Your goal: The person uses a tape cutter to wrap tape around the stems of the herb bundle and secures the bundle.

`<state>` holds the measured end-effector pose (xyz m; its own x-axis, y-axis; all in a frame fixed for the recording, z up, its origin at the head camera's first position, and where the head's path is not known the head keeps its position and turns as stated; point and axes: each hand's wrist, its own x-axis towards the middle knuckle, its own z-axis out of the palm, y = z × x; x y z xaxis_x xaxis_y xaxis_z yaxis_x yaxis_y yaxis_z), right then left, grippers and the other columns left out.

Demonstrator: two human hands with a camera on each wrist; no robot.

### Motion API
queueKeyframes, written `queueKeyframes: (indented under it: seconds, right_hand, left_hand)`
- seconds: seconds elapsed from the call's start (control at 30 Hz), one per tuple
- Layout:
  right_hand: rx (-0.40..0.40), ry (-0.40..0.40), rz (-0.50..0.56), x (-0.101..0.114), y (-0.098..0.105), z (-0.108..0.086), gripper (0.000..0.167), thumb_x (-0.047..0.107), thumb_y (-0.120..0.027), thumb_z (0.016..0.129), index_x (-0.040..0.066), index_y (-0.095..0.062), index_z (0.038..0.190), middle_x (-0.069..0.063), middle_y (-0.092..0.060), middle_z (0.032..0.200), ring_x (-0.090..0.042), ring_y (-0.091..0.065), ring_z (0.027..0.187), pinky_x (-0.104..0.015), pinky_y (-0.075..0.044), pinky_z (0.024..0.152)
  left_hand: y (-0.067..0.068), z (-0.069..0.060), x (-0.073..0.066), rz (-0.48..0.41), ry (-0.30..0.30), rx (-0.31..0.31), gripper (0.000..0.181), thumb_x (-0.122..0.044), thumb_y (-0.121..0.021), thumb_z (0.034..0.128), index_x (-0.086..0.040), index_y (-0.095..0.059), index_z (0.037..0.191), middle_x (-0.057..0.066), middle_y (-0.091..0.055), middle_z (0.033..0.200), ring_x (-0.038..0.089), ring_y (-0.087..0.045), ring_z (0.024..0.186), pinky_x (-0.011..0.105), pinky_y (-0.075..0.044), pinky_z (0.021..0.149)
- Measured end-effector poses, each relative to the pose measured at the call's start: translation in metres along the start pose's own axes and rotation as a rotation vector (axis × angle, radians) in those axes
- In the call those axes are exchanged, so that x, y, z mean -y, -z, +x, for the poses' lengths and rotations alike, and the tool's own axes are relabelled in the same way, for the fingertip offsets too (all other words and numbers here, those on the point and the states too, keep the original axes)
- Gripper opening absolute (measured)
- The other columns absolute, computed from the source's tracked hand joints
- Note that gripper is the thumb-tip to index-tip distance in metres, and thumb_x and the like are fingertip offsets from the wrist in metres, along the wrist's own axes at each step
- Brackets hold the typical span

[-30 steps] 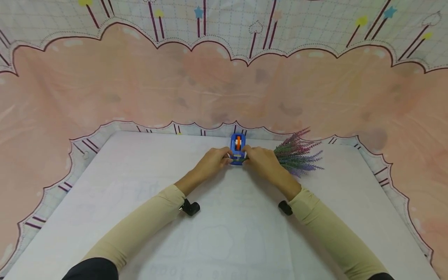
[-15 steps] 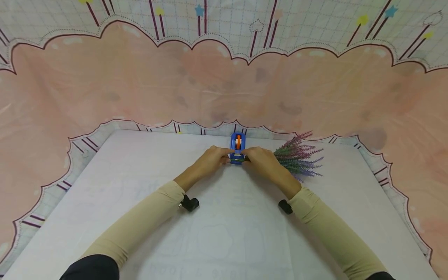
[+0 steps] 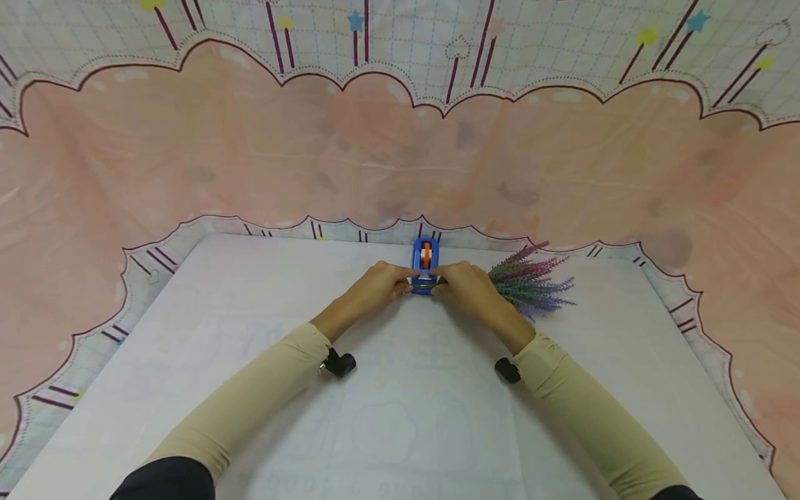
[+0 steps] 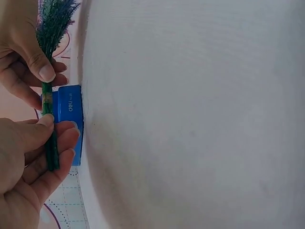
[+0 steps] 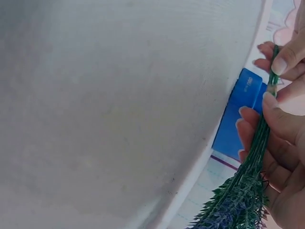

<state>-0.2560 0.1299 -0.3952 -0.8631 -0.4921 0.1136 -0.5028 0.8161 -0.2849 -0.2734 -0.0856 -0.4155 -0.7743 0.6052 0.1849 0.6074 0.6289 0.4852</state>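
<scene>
A bunch of artificial lavender with pink and purple heads lies sideways in front of a blue tape dispenser with an orange core. My left hand pinches the lower stem ends between thumb and fingers. Nearer the flower heads, my right hand holds the same green stems, thumb on one side and fingers on the other. Between the two hands, a yellowish band wraps the stems; it looks like tape. The dispenser stands just beyond the fingers, partly hidden by them.
A white table spreads under both forearms. Its far edge runs close behind the dispenser. Beyond hangs a peach and white patterned cloth. Small black cameras sit at the wrists.
The flower heads have shifted and turned slightly, as the stems roll between the fingers. Left fingers have changed their hold a little since one second ago. The dispenser stays in place.
</scene>
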Motion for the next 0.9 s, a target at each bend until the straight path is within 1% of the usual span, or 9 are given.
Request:
queueKeyframes:
  seconds: [0.17, 0.37, 0.5, 0.6, 0.77, 0.9]
  right_hand:
    - [-0.037, 0.015, 0.023, -0.001, -0.0002, -0.0023, 0.034, 0.02, -0.077, 0.09, 0.009, -0.075, 0.122, -0.007, -0.078, 0.097, -0.019, -0.073, 0.083, -0.036, -0.058, 0.07]
    - [-0.082, 0.032, 0.028, -0.0025, -0.0011, -0.0037, 0.032, 0.021, -0.078, 0.088, 0.009, -0.077, 0.118, -0.007, -0.078, 0.096, -0.019, -0.073, 0.078, -0.034, -0.057, 0.063]
    - [-0.099, 0.03, 0.027, -0.0042, -0.0024, -0.0015, 0.031, 0.021, -0.08, 0.087, 0.009, -0.078, 0.115, -0.007, -0.078, 0.099, -0.019, -0.074, 0.08, -0.035, -0.058, 0.066]
    - [-0.086, 0.02, 0.053, -0.005, -0.0032, 0.0007, 0.033, 0.02, -0.081, 0.086, 0.008, -0.078, 0.116, -0.008, -0.078, 0.1, -0.018, -0.075, 0.082, -0.036, -0.059, 0.068]
    - [-0.045, -0.003, 0.098, -0.0049, -0.0041, 0.0027, 0.036, 0.019, -0.081, 0.086, 0.006, -0.076, 0.119, -0.008, -0.079, 0.097, -0.018, -0.076, 0.083, -0.037, -0.059, 0.071]
    - [-0.007, -0.032, 0.129, -0.0038, -0.0031, 0.0011, 0.04, 0.02, -0.082, 0.086, 0.005, -0.073, 0.122, -0.007, -0.079, 0.094, -0.017, -0.075, 0.082, -0.038, -0.059, 0.073]
  left_hand:
    - [0.0005, -0.0008, -0.0016, -0.022, 0.021, 0.017, 0.039, -0.003, -0.069, 0.0956, -0.003, -0.066, 0.134, 0.01, -0.077, 0.106, 0.017, -0.073, 0.094, 0.033, -0.058, 0.088]
    - [0.0014, -0.0008, -0.0029, -0.031, 0.036, 0.025, 0.038, -0.003, -0.068, 0.0959, -0.003, -0.066, 0.134, 0.009, -0.077, 0.104, 0.017, -0.074, 0.096, 0.034, -0.058, 0.089]
    - [0.0024, -0.0003, -0.0032, -0.019, 0.037, 0.028, 0.038, -0.003, -0.069, 0.0954, -0.004, -0.067, 0.133, 0.009, -0.077, 0.108, 0.018, -0.074, 0.098, 0.034, -0.058, 0.09]
    - [0.0024, -0.0002, -0.0023, -0.008, 0.033, 0.038, 0.039, -0.004, -0.069, 0.0951, -0.005, -0.066, 0.134, 0.009, -0.077, 0.108, 0.017, -0.074, 0.097, 0.033, -0.058, 0.089]
    - [0.0011, -0.0014, -0.0008, 0.0, 0.047, 0.051, 0.044, -0.006, -0.07, 0.0953, -0.009, -0.064, 0.138, 0.008, -0.077, 0.106, 0.015, -0.073, 0.092, 0.031, -0.059, 0.084]
    - [0.0003, -0.0024, -0.0004, -0.016, 0.05, 0.036, 0.045, -0.005, -0.071, 0.0945, -0.006, -0.063, 0.139, 0.008, -0.078, 0.102, 0.016, -0.074, 0.092, 0.032, -0.059, 0.085]
